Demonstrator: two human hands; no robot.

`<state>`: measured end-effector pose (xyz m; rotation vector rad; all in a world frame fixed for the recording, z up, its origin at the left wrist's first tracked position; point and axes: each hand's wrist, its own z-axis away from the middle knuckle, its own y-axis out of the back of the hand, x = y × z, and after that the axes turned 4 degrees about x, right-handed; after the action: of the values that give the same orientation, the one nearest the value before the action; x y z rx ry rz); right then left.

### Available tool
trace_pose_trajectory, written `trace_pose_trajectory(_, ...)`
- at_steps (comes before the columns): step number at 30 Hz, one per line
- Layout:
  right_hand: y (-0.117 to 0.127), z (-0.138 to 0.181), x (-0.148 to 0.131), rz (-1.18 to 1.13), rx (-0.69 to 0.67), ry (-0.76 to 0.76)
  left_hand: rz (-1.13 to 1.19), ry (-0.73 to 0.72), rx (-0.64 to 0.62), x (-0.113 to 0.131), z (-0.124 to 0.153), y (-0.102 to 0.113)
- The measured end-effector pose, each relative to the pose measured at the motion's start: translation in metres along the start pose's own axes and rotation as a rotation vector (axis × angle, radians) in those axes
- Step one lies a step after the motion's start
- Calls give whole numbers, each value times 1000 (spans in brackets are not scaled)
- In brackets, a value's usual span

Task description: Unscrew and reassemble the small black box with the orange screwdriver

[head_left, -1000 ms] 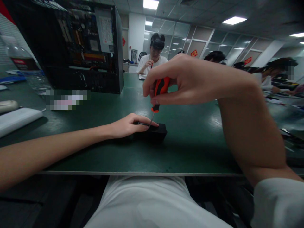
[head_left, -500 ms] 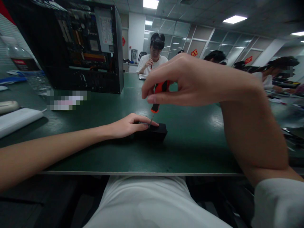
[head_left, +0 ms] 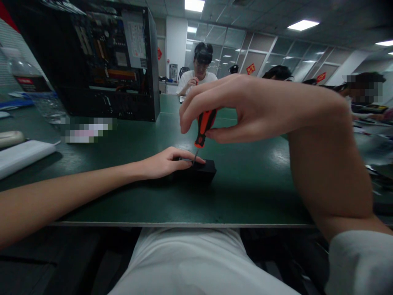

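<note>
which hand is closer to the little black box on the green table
Left. The left hand holds the black box at its left end, fingers across the top. The right hand is above it, gripping the screwdriver whose tip meets the box.

Single view, worn on the head, at the near edge of the table [head_left: 245, 192]. Faces forward and a little down, across the top toward the far glass wall [head_left: 260, 49]. Sits close over the left hand [head_left: 162, 164] and right hand [head_left: 245, 108], mid-frame. Takes in lap [head_left: 190, 262] below, ceiling [head_left: 245, 16] above.
</note>
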<state>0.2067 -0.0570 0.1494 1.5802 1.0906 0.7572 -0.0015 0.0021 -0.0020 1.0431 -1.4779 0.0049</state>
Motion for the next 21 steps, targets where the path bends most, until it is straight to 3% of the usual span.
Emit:
trace_pose_trajectory(5,-2,0,1,133,26,-4,-47,-31,22,1,3,-2)
trace_pose_trajectory(11,-1,0,0,92,-21,-15,-240,-273,183,10,3,-20)
trace_pose_trajectory(17,-3,0,2,286,24,-55,-368,-62,212,7,-4,-28)
trace_pose_trajectory(21,0,13,11,245,-62,-131,-395,-83,159,13,0,-16)
